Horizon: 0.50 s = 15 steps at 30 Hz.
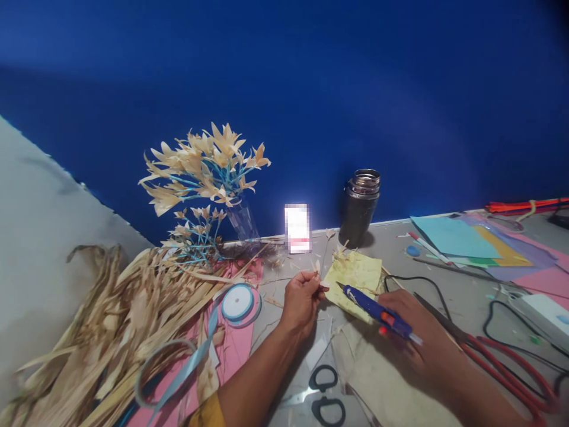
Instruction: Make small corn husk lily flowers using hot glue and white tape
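My left hand (302, 299) is closed in a pinch above the table; a small pale husk piece (317, 267) pokes up from its fingertips. In my right hand (413, 332) is a blue hot glue gun (371, 305), its dark nozzle pointing left toward the pinched piece, a short gap apart. A clear stick end shows at the back of the gun. Beneath the nozzle lies a yellow paper sheet (362, 273) with dried bits on it. Black-handled scissors (326, 391) rest nearer me, between my forearms.
Dried husks (98, 320) pile at left, beside a ribbon spool (237, 302) on pink paper. Husk flowers (208, 157) stand in a clear vase (243, 219). A lit, blurred screen (297, 228) and a dark flask (361, 207) are at the wall. Red-handled shears (493, 362) and a cable lie right.
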### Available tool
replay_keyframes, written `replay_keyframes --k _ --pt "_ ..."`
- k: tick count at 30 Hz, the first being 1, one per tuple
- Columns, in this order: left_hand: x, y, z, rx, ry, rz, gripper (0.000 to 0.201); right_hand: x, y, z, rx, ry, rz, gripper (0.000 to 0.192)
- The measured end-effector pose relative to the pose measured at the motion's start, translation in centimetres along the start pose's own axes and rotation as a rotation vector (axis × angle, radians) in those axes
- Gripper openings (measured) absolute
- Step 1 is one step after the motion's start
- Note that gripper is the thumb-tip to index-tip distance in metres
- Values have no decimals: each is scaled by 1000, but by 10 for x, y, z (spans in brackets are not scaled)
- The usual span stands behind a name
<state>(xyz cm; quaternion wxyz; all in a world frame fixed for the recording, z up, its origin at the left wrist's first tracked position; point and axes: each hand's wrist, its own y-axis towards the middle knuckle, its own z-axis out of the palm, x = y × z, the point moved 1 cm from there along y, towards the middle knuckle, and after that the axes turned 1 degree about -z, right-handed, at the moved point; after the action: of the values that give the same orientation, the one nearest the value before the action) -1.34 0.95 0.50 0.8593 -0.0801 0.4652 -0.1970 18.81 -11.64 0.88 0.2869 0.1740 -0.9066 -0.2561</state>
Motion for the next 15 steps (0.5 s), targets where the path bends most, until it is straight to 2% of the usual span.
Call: replay_keyframes --k 5,11,15 --pt "2 -1 0 1 3 -13 30 1 0 6 62 -4 -2 23" --pt "1 0 0 -11 -3 -6 31 -3 -3 3 14 -37 26 23" --pt "2 0 2 -14 -4 -2 34 2 0 5 48 -41 5 25"
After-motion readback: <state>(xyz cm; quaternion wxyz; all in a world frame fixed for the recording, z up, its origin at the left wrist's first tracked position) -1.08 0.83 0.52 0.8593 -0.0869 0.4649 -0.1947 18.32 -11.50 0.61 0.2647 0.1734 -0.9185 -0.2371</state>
